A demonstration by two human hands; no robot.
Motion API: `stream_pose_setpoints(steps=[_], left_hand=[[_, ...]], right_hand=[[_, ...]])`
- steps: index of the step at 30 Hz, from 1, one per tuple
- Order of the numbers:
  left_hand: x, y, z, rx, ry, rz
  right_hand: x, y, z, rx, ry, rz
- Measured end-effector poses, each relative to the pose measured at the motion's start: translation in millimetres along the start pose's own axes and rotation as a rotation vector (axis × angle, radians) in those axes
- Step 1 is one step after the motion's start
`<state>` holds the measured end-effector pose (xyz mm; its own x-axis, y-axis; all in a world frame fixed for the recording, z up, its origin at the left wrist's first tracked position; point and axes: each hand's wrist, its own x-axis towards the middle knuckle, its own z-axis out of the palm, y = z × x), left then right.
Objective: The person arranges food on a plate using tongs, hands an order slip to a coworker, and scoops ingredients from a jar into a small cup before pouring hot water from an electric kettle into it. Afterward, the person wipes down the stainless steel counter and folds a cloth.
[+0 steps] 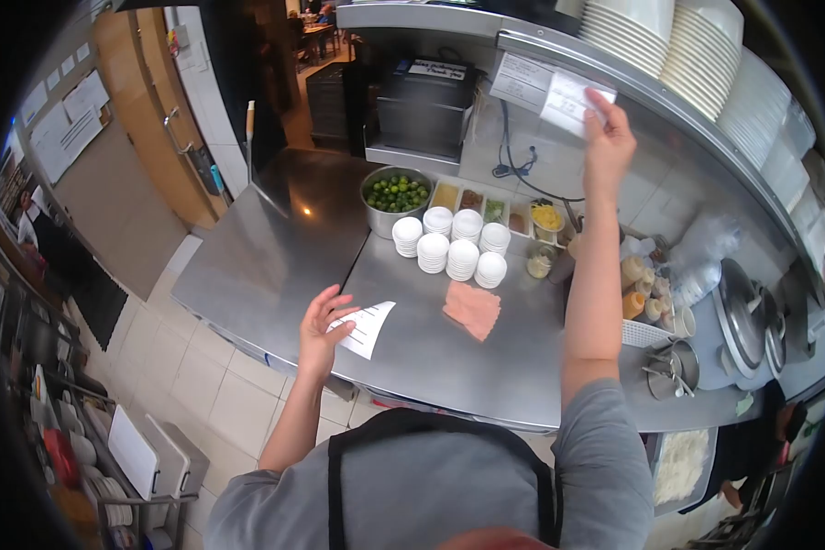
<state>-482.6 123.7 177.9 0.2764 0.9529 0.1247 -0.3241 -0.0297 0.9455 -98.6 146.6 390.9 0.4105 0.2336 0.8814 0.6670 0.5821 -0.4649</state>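
My right hand is raised at the steel shelf edge, its fingers closed on a white paper slip. Beside that slip, another printed sheet hangs from the shelf rail. Lower down, above the front of the steel counter, my left hand pinches a second paper slip with dark print. A pink cloth lies on the counter between my arms. Several stacks of small white dishes stand just behind the cloth.
Behind the dishes are a metal pot of green limes and trays of toppings. A basket of bottles, metal cups and pot lids stand at the right. Stacked bowls sit on the shelf. A person is at lower right.
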Motion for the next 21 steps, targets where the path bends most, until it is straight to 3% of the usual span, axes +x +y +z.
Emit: stream_pose_setpoints(steps=[3,4,7,9,10,11,12,13,15,18,21], left_hand=[[-21,-3,-8,0.028,0.066,0.002],[-27,-3,-10,0.029,0.097,0.020],[-48,-3,-19,0.089,0.231,0.039],[-59,-3,-28,0.111,0.302,0.044],[-63,-5,-33,0.124,0.339,0.067],[-67,-5,-38,0.140,0.378,0.088],[-71,-9,-45,0.148,0.377,0.120],[-76,-7,-49,0.160,0.429,0.121],[-81,-3,-54,0.217,0.509,0.263],[-95,9,-76,0.171,0.543,0.259],[-116,22,-118,0.166,0.581,0.275]], right_hand=[[-3,-6,3,0.068,0.101,-0.040],[-15,-15,4,-0.145,0.152,-0.109],[-78,-18,14,-0.179,0.164,-0.171],[-151,-4,34,0.146,-0.116,0.109],[-191,-23,46,0.280,-0.289,0.348],[-231,-23,55,0.217,-0.549,0.731],[-263,-26,67,0.408,-0.727,0.509],[-294,-40,79,0.568,-0.825,0.659],[-339,-71,103,0.629,-1.083,0.664],[-384,-127,146,0.909,-1.123,0.879],[-416,-164,194,1.073,-1.155,0.913]])
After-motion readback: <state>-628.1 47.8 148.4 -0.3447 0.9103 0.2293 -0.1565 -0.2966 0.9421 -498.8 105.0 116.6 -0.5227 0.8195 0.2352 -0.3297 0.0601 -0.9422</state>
